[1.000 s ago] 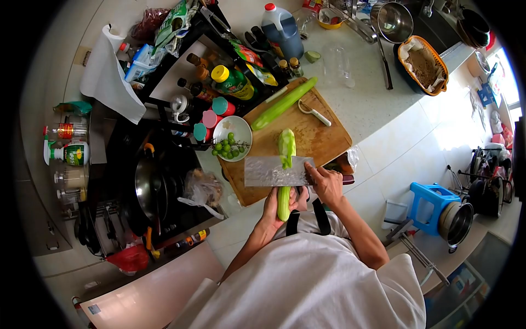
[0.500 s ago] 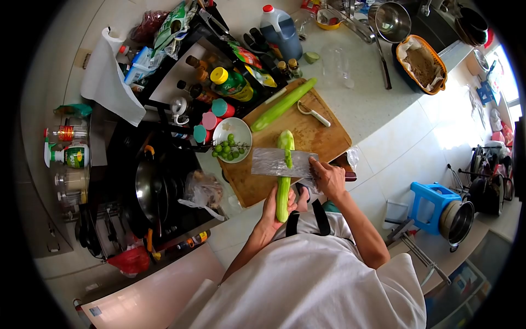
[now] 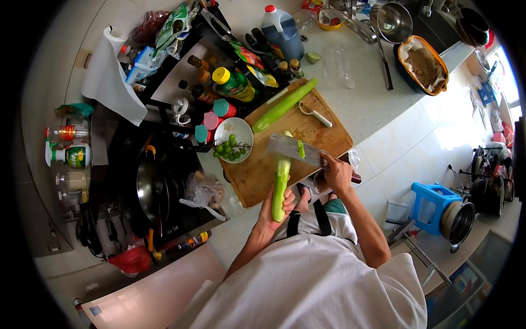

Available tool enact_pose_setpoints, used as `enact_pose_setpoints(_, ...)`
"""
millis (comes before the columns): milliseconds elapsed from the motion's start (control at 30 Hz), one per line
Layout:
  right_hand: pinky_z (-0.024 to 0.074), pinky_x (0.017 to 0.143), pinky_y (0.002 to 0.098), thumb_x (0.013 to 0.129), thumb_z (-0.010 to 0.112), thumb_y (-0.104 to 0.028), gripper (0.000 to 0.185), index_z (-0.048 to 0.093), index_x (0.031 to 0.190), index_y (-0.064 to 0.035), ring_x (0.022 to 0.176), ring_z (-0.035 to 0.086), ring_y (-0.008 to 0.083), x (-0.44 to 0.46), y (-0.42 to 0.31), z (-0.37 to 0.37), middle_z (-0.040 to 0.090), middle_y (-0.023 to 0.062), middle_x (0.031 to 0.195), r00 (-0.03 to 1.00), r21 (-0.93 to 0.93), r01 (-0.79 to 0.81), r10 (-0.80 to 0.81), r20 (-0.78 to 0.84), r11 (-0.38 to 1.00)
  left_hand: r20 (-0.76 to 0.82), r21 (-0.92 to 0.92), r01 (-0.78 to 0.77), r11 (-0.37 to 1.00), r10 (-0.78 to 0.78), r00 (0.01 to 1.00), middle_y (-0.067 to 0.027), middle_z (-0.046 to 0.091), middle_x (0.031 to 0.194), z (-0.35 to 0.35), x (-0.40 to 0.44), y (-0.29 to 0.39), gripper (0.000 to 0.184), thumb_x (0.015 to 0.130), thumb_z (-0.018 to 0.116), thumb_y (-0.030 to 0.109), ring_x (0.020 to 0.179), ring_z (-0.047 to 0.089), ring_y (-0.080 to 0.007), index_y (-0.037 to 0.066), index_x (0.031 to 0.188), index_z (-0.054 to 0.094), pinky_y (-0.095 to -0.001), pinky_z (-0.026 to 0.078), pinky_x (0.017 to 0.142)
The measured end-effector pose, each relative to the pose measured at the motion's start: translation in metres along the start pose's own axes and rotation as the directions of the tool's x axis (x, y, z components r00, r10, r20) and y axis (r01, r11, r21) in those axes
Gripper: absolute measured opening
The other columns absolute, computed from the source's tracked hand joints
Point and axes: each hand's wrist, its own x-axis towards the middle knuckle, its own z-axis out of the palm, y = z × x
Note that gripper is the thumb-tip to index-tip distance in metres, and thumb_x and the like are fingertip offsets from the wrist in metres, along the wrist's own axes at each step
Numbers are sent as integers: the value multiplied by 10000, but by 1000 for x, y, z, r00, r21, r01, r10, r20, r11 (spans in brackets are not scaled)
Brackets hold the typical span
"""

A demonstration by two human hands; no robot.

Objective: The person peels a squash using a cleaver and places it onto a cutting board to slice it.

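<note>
Left hand (image 3: 268,210), just before the cutting board (image 3: 326,140), fingers curled round a pale-green gourd (image 3: 281,178) that reaches over the board. Cleaver (image 3: 313,156) across the gourd's far end: paring, apparently; another stroke would need a steady hold. Right hand (image 3: 338,174), outstretched near the board's right corner, closed on the cleaver.

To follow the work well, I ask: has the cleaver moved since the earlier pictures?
Yes. Judged against the cutting board, the cleaver has moved forward and to the right, closer to the peeler.
</note>
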Motion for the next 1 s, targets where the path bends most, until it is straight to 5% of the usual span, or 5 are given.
enact_pose_setpoints(200,525,663,419,709,598,-27,436,694,1106,-179,756,667,343,-3,-8,-10,693,154,847,988,133,-106,120,-99,985,-45,-137,21,990,-27,999,-78,562,949,-14,-3,12,473,990,522,357,719,522,-146,30,1326,463,-236,523,651)
enact_pose_setpoints(300,526,666,416,701,603,-22,445,691,1110,-174,763,668,341,-4,-5,-13,694,156,859,987,176,-123,139,-80,977,-403,2,-77,997,72,912,-109,591,1041,2,-4,10,428,993,522,327,787,565,-193,20,1289,490,-277,548,691)
enact_pose_setpoints(667,521,598,402,736,653,-79,410,675,1141,-142,703,666,311,-28,-39,-21,688,119,834,980,182,187,-172,-96,965,-122,133,-28,991,45,992,-73,563,977,-56,4,21,376,989,501,378,774,527,-177,66,1195,532,-272,501,602)
enact_pose_setpoints(800,490,522,391,694,671,-125,533,633,1223,-175,623,632,271,-47,-63,-30,593,51,703,916,102,396,-400,27,913,-442,253,-91,963,199,875,-61,614,1041,-33,1,11,292,951,564,305,807,595,-174,109,1167,552,-285,511,587)
enact_pose_setpoints(1000,487,547,403,642,666,-90,670,576,1300,-183,663,630,277,-50,-87,-24,594,71,756,895,131,409,-425,138,903,-242,187,-70,980,115,963,-69,622,1065,-49,6,11,289,946,563,304,856,616,-180,107,1158,557,-301,534,611)
